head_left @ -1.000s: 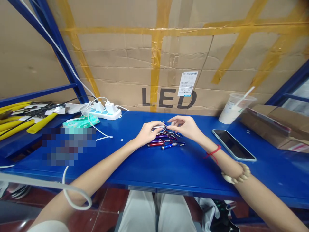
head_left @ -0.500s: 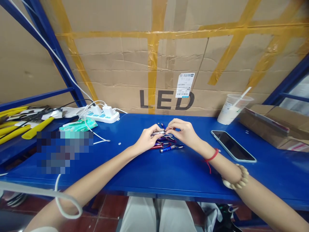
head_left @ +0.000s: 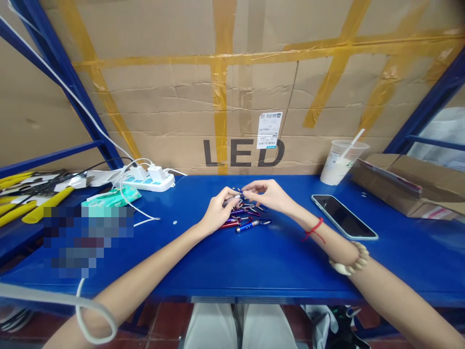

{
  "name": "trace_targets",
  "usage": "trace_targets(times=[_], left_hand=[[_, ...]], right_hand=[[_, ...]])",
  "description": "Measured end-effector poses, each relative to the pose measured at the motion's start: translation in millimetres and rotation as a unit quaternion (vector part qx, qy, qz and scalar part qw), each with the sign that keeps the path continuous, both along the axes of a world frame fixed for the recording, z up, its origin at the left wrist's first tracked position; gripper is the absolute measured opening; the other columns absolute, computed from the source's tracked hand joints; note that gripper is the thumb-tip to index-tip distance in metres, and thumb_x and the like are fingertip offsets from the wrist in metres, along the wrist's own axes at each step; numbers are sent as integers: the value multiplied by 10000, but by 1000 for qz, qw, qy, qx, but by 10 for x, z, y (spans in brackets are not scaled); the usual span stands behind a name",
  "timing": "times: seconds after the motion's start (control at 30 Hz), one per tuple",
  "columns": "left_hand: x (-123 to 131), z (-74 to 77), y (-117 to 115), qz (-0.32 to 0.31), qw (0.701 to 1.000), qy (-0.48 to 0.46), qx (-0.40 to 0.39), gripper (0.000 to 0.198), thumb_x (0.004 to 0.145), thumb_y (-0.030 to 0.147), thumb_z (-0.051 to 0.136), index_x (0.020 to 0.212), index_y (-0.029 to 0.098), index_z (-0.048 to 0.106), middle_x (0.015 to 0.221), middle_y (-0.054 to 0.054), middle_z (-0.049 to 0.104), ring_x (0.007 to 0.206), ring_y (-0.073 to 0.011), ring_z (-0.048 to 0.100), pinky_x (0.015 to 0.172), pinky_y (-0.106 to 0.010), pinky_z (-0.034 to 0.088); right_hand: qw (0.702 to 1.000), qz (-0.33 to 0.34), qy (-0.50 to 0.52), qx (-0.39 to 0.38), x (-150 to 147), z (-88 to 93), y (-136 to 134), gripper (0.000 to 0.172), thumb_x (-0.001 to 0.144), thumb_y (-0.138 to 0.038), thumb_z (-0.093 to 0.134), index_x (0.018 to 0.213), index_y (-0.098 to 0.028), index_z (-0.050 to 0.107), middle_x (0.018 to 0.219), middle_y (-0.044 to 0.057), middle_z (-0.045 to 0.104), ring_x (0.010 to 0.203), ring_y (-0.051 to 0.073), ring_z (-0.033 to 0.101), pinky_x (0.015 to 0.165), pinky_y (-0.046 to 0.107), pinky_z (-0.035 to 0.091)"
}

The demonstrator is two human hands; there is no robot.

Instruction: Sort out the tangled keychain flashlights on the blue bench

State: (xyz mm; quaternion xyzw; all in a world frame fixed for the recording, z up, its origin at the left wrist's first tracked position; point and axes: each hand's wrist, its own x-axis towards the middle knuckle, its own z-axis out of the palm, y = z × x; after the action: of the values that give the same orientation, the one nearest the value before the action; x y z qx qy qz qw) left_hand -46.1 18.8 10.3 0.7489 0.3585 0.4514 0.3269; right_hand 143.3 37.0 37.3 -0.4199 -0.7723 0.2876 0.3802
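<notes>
My left hand (head_left: 218, 209) is closed around a small silver keychain flashlight (head_left: 231, 201), mostly hidden by the fingers. Just right of it, my right hand (head_left: 267, 194) has its thumb and forefinger apart, their tips beside the end of the silver flashlight and a small dark blue piece. Under and in front of both hands lie several similar flashlights with carabiner clips. Among them are a blue flashlight (head_left: 247, 226), whose clip points right, and a red flashlight (head_left: 229, 224), partly covered by my left hand.
The blue table (head_left: 203, 271) backs onto a large taped cardboard box (head_left: 174, 106). A phone (head_left: 345, 216), a cup with a straw (head_left: 339, 165) and an open carton (head_left: 395, 194) stand right. Left are a power strip (head_left: 163, 184), a green packet (head_left: 112, 196), cables and yellow-handled tools (head_left: 51, 203).
The right thumb and forefinger have parted from their pinch at the flashlight's end. My left hand keeps its hold. The whole view has shifted slightly.
</notes>
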Motion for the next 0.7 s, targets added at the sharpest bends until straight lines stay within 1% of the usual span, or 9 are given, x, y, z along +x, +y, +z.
trace_targets(times=[0.07, 0.13, 0.17, 0.3, 0.43, 0.5, 0.57, 0.63, 0.7], left_hand=[[0, 3, 24, 18, 1000, -10, -7, 179, 871, 332, 452, 945, 175, 497, 701, 7, 605, 649, -112, 551, 672, -240, 419], [-14, 8, 52, 31, 999, -26, -14, 208, 882, 351, 435, 984, 176, 479, 701, 15, 589, 578, -90, 490, 617, -226, 389], [-22, 11, 65, 32, 999, -38, -21, 216, 884, 363, 431, 987, 177, 468, 696, 20, 582, 540, -80, 454, 582, -220, 370], [-38, 17, 101, 25, 994, -95, -56, 221, 874, 389, 444, 941, 179, 428, 650, 34, 564, 453, -58, 345, 484, -205, 291], [-45, 21, 131, 32, 986, -139, -87, 220, 874, 402, 440, 906, 186, 414, 613, 41, 545, 426, -53, 294, 440, -197, 239], [-56, 26, 153, 40, 982, -154, -102, 209, 887, 400, 413, 876, 192, 400, 594, 49, 523, 418, -56, 274, 428, -196, 219], [-75, 34, 173, 56, 981, -150, -113, 195, 902, 386, 380, 857, 196, 388, 590, 52, 507, 415, -61, 268, 426, -199, 214], [-104, 43, 186, 84, 984, -119, -103, 206, 915, 381, 346, 838, 197, 395, 608, 46, 510, 428, -68, 297, 442, -206, 238], [-136, 48, 191, 116, 989, -54, -68, 273, 926, 393, 306, 794, 192, 435, 643, 26, 531, 482, -83, 381, 500, -218, 307]], right_hand=[[998, -47, -33, 13, 102, -4, 85, 403, 778, -472, 571, 990, -150, 687, 779, 58, 702, 617, 142, 619, 528, 244, 477], [985, -125, -104, 61, 174, -39, 154, 343, 779, -451, 580, 935, -173, 707, 807, 53, 707, 647, 147, 622, 589, 261, 475], [976, -150, -142, 75, 193, -64, 179, 312, 778, -444, 585, 904, -189, 714, 823, 45, 710, 666, 151, 625, 609, 265, 469], [947, -177, -259, 74, 222, -142, 226, 278, 803, -452, 553, 899, -247, 716, 924, 16, 713, 769, 177, 641, 614, 268, 450], [918, -234, -316, 44, 371, -86, 259, 259, 836, -383, 517, 918, -242, 718, 950, 27, 716, 868, 216, 643, 670, 295, 463], [925, -198, -323, 17, 469, -35, 268, 243, 814, -376, 554, 894, -225, 726, 949, 30, 719, 878, 213, 644, 711, 292, 472], [942, -113, -316, -11, 528, 1, 265, 254, 772, -388, 608, 898, -205, 730, 946, 37, 721, 854, 198, 648, 728, 272, 481], [953, -40, -299, -32, 531, 4, 253, 313, 728, -416, 647, 923, -186, 730, 939, 51, 722, 811, 186, 652, 709, 253, 492], [956, 0, -288, -48, 491, -24, 241, 369, 683, -432, 679, 937, -169, 729, 902, 61, 725, 770, 182, 654, 675, 245, 498]])
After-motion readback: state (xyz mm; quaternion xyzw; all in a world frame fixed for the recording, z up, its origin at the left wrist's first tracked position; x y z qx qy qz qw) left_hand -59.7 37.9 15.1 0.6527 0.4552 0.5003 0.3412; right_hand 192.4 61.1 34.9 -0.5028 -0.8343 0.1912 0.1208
